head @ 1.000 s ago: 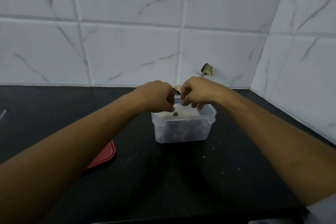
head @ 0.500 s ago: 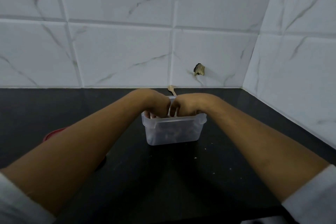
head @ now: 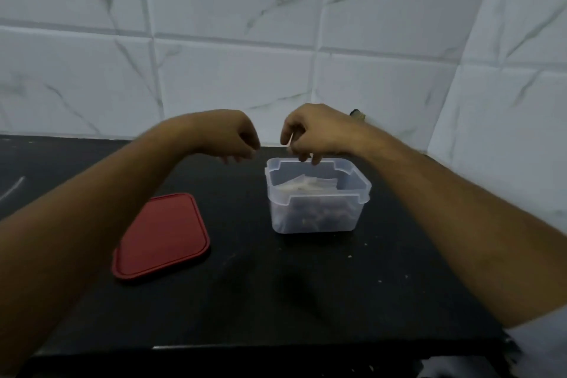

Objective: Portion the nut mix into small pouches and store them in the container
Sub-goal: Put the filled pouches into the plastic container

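Left hand [head: 236, 141] loosely curled above the counter [head: 276, 285], nothing visibly in it. Right hand [head: 319, 132] over the far rim of the container [head: 325, 196], pinching a thin pale strip [head: 290, 139]; what it is, unclear.

Progress, my judgement: near the end. Pouches [head: 303, 187] lie inside the container; lid [head: 161, 236] lies beside it, not yet on.

Counter: black, matte, crumb-specked. Lid: red, flat, rounded square. Container: translucent plastic, lipped rim. Pouches: clear crinkled film.

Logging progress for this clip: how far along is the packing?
Done: pouches lie inside the open container. In hand: the right hand pinches a thin pale stick above its rim; the left hand holds nothing. Left: the red lid lies on the counter, not yet fitted.
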Demonstrator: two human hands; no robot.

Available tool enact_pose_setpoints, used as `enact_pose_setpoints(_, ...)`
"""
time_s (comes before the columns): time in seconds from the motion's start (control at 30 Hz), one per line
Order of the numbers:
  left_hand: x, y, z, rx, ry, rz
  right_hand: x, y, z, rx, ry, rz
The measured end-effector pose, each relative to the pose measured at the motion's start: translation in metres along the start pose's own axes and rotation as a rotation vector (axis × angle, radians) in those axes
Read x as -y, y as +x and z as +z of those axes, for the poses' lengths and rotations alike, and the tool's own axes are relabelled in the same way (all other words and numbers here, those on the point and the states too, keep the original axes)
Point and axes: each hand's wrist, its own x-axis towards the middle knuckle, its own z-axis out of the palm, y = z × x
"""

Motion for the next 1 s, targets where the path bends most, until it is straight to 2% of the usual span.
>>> enact_pose_setpoints(0.23, 0.096, -0.060, 0.012, 0.000, -0.039, -0.322, 0.075, 0.022, 0.066, 0.161, 0.078, -0.077)
enact_pose_setpoints(0.37, 0.131, -0.085, 0.032, 0.026, 0.061, -0.534, 0.095, 0.029, 0.115, 0.278, -0.012, -0.043)
enact_pose_setpoints(0.53, 0.148, -0.092, 0.055, 0.037, -0.020, -0.686, 0.101, 0.027, 0.159, 0.302, -0.093, 0.048)
enact_pose_setpoints(0.7, 0.146, -0.085, 0.058, -0.047, -0.232, -0.720, 0.096, 0.028, 0.165, 0.260, 0.039, 0.102)
enact_pose_setpoints(0.8, 0.146, -0.083, 0.054, -0.170, -0.357, -0.685, 0.092, 0.026, 0.154, 0.233, 0.129, 0.118)
enact_pose_setpoints(0.9, 0.142, -0.083, 0.040, -0.357, -0.465, -0.577, 0.091, 0.028, 0.130, 0.103, 0.199, 0.066)
enact_pose_setpoints(1.0, 0.118, -0.079, 0.016, -0.497, -0.685, -0.479, 0.092, 0.028, 0.092, -0.097, 0.210, -0.029)
